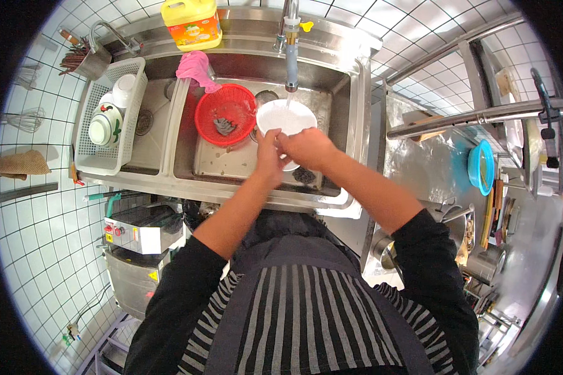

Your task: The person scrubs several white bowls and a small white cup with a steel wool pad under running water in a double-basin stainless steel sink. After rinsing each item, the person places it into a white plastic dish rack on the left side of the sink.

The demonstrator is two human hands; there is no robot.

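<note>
A white bowl (288, 115) is under the running faucet (291, 70), above the right basin of a stainless steel sink (216, 161). My left hand (268, 157) is at the bowl's near left edge, its fingers close to those of my right hand (307, 147). Both hands overlap the near rim, and the fingertips meet there; whether each one grips the bowl cannot be made out. Part of another white rim shows below the hands. Left of the bowl, a red plastic colander (225, 101) stands in the basin with a grey crumpled item (224, 125) inside.
A pink cloth (194, 70) drapes over the basin divider. Behind stands a yellow plastic jug (192, 28). The left basin holds a white plastic basket (133, 108) with several bowls (104, 129). A dark scouring pad (304, 176) lies at the basin's near right. A blue basin (480, 167) is farther right.
</note>
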